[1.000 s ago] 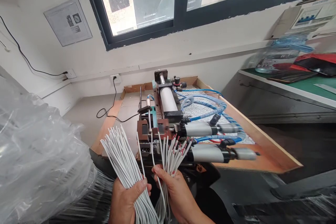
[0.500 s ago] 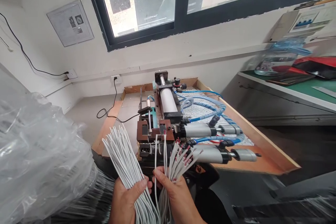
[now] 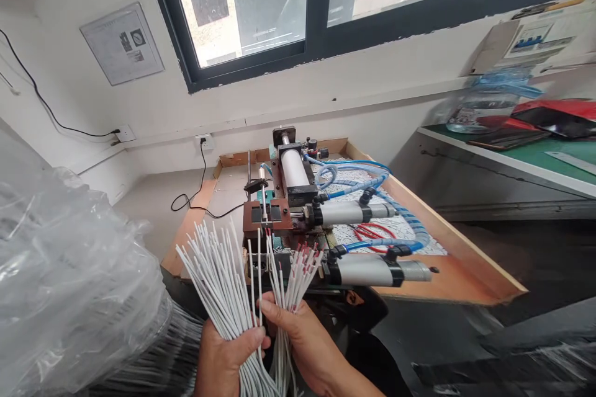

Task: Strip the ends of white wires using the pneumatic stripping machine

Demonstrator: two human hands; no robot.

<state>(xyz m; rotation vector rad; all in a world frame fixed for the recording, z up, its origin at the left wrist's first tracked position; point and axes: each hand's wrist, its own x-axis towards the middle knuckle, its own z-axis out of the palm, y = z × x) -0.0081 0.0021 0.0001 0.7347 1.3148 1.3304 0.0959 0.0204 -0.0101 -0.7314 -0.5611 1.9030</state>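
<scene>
My left hand is closed round a thick bundle of white cables, their plain cut ends fanning upward. Close beside it, my right hand grips a smaller bundle of white cables with red tips showing. Between the bundles, a couple of single cables stand upright near my right thumb. Ahead is a cable stripping machine with silver air cylinders. Its brown jaw blocks sit close together, just beyond the upright cable ends. Whether any cable tip is between the jaws, I cannot tell.
The machine stands in a shallow tray with wooden edges, strewn with white scraps. Blue air hoses loop at its right. Clear plastic wrapping over more cables bulges at the left. A green-topped table holds a large bottle.
The machine's brown jaw blocks have come together, and the right-hand cylinders' end pieces have drawn in leftward. My right hand and its cable bundle have shifted left, closer to my left hand.
</scene>
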